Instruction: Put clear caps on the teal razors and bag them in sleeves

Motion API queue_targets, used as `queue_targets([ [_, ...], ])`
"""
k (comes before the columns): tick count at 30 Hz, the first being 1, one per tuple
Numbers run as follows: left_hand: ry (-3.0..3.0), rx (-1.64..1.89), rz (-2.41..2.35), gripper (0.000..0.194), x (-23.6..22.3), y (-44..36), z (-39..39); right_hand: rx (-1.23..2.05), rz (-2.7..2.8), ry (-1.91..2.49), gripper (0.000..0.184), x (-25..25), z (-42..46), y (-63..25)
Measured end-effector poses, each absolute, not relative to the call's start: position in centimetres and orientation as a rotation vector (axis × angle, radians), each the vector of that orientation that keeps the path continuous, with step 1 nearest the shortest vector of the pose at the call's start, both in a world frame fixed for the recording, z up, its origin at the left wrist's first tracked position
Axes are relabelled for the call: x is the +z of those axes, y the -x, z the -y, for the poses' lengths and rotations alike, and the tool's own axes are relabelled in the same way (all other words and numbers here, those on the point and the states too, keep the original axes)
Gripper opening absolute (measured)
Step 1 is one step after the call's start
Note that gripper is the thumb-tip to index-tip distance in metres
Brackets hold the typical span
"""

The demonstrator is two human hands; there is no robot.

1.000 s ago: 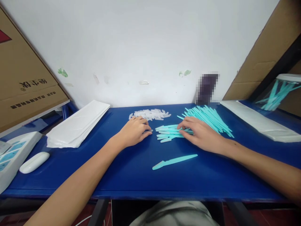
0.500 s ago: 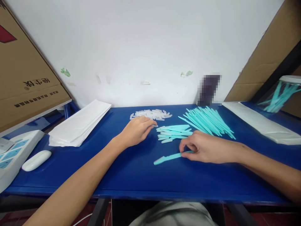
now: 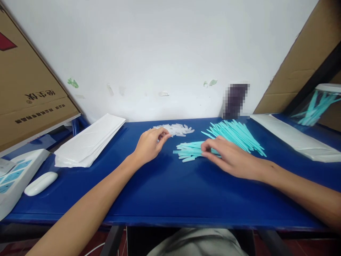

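Note:
My left hand (image 3: 151, 144) is at the near left edge of a pile of small translucent caps (image 3: 181, 131). Its thumb and index finger are curled together at the tips; whether a cap is between them is too small to tell. My right hand (image 3: 227, 156) pinches a turquoise eyebrow razor (image 3: 179, 152) by its handle, blade end pointing left. This razor lies over or just above a small heap of similar razors (image 3: 189, 159), partly hidden behind my fingers. A larger fanned pile of turquoise razors (image 3: 234, 135) lies beyond my right hand.
White plastic sleeves (image 3: 90, 140) are stacked at left, near a white oval case (image 3: 41, 183) and a power strip (image 3: 23, 174). Another white sleeve (image 3: 295, 138) and a clear tub of razors (image 3: 317, 106) are at right. Cardboard (image 3: 32, 78) and a wall border the blue table (image 3: 165, 199).
My right hand has lifted the razor away from the open tabletop and carried it up onto the small heap. My left hand has shifted slightly left, its finger and thumb now curled at the caps.

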State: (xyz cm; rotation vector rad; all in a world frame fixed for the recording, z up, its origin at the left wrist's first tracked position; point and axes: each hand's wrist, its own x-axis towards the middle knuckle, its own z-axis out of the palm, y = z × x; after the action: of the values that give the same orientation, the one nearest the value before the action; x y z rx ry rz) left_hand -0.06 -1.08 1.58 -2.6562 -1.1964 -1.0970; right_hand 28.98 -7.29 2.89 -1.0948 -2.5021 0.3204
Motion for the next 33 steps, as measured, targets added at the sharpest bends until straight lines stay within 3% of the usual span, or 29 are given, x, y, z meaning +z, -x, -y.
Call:
queue_targets([
  [9, 2.720, -1.329, 1.098, 0.021, 1.5, -1.2, 2.0, 0.238, 2.371, 1.304, 0.024, 2.2, 5.7, -30.2],
  [33, 2.769, -1.315, 1.025, 0.019, 1.4, -1.6, 2.4, 0.160, 2.295, 1.209, 0.019, 2.6, 5.9, -29.9],
])
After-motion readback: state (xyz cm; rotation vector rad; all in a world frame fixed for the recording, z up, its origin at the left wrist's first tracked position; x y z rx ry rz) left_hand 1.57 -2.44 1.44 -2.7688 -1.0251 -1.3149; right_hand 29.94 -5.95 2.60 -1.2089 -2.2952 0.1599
